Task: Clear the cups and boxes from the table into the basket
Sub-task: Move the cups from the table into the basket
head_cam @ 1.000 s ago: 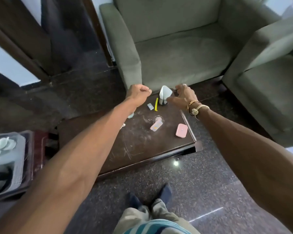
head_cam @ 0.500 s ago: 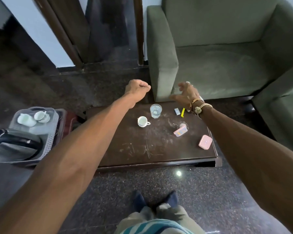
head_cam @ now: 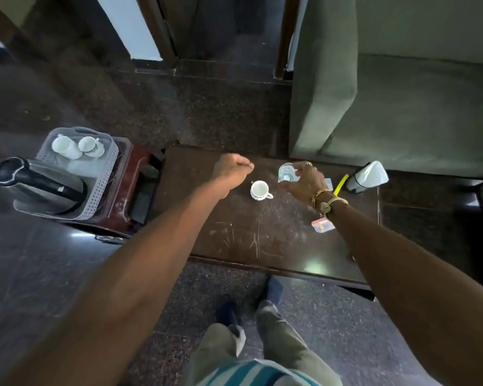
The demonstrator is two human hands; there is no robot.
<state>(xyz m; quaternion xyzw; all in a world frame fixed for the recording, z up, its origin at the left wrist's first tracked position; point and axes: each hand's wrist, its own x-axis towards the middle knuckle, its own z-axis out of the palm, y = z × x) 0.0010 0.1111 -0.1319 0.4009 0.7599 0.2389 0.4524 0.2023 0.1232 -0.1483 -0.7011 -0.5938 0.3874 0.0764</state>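
On the far half of the dark, scratched tabletop [head_cam: 234,232], the right hand [head_cam: 301,181] reaches over a clear glass [head_cam: 286,174], fingers spread and curved about its rim with the thumb on the near side; whether they actually grip it I cannot tell. The left hand [head_cam: 236,169] hovers just to the left, curled into a fist with nothing seen in it. Between the two hands, slightly nearer, a white teacup [head_cam: 260,190] stands upright with its handle to the right. A small pink and white box [head_cam: 322,226] lies partly under the right wrist, and a yellow strip [head_cam: 340,183] and a white folded item [head_cam: 367,175] sit toward the right end. Left of the tabletop, a grey basket [head_cam: 106,174] on a reddish stand [head_cam: 131,185] holds two white cups [head_cam: 66,146] and a black kettle [head_cam: 39,182].
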